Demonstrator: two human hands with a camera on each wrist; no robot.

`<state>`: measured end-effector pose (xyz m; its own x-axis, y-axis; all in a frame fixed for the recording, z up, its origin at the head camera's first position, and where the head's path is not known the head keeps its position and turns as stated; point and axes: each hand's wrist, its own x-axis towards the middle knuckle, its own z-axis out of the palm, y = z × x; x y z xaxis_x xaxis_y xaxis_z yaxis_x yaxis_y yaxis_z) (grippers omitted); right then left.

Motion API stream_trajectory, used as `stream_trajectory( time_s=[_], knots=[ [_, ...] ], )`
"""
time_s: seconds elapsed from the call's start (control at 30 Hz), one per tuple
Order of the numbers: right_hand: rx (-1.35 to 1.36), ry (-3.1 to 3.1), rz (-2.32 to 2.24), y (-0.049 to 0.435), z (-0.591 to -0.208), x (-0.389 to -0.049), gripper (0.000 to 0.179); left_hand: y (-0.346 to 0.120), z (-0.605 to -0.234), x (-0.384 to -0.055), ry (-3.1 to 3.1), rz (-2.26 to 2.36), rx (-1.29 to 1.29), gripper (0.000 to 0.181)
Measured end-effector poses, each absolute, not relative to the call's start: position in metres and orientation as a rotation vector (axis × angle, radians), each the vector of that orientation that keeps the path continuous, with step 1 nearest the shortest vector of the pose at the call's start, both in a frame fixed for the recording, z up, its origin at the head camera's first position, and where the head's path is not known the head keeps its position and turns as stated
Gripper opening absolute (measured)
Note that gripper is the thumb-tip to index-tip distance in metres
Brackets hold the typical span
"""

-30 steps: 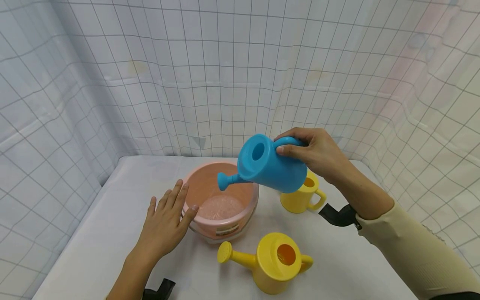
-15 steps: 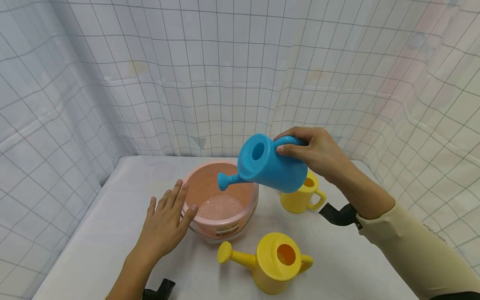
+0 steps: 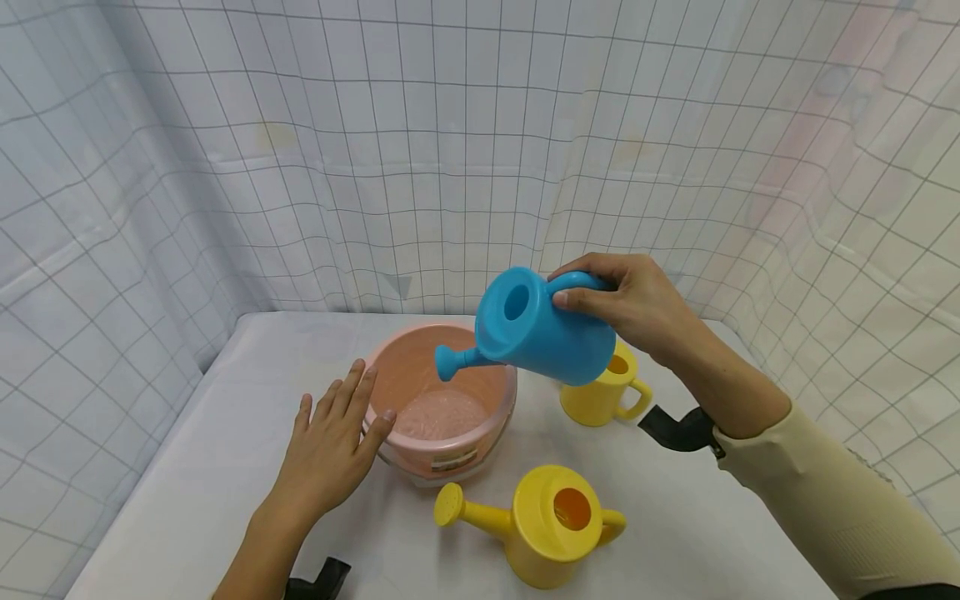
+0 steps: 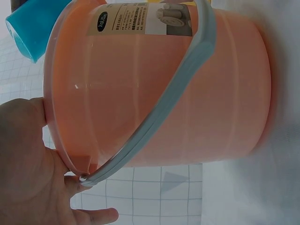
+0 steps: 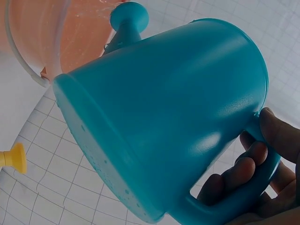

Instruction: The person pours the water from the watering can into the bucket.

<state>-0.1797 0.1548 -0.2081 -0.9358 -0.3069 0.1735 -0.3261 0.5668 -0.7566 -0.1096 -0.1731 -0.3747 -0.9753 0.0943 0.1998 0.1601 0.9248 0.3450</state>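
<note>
My right hand [image 3: 630, 304] grips the handle of a blue watering can [image 3: 555, 342], holding it tilted with its spout down to the left over a pink bucket [image 3: 491, 437]. In the right wrist view, thin streams of water leave the can's sprinkler head [image 5: 130, 18], and fingers [image 5: 239, 173] curl through the handle. Rippled water [image 3: 442, 417] covers the bucket's bottom. My left hand [image 3: 330, 442] touches the bucket's left rim with its fingers spread and fairly straight. The left wrist view shows the bucket's grey carrying handle [image 4: 173, 89] hanging down its side.
A yellow watering can [image 3: 551, 533] stands at the front of the white-covered table [image 3: 187, 467], spout pointing left. Behind the blue can, a yellow vessel with a handle [image 3: 592, 404] is partly hidden. Checked white curtains [image 3: 450, 167] enclose the back and sides.
Both hands, the blue watering can and the bucket stay practically in place. Only the ripples on the water in the bucket look different.
</note>
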Motion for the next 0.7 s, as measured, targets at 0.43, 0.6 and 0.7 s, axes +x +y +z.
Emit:
stream_trajectory(
  time_s=[0.43,0.6,0.7],
  knots=[
    [0.558,-2.761,1.350,0.1549,-0.2079,-0.1795,0.033,-0.1733,-0.3753,-0.1101,-2.903,-0.542,-0.193,0.068],
    [0.565,-2.768,1.352,0.1560,-0.2073,-0.1796,0.035,-0.1733,-0.3746,-0.1097,-2.901,-0.546,-0.195,0.068],
    [0.576,-2.775,1.355,0.1566,-0.2071,-0.1799,0.036,-0.1733,-0.3742,-0.1094,-2.903,-0.540,-0.194,0.069]
  ],
)
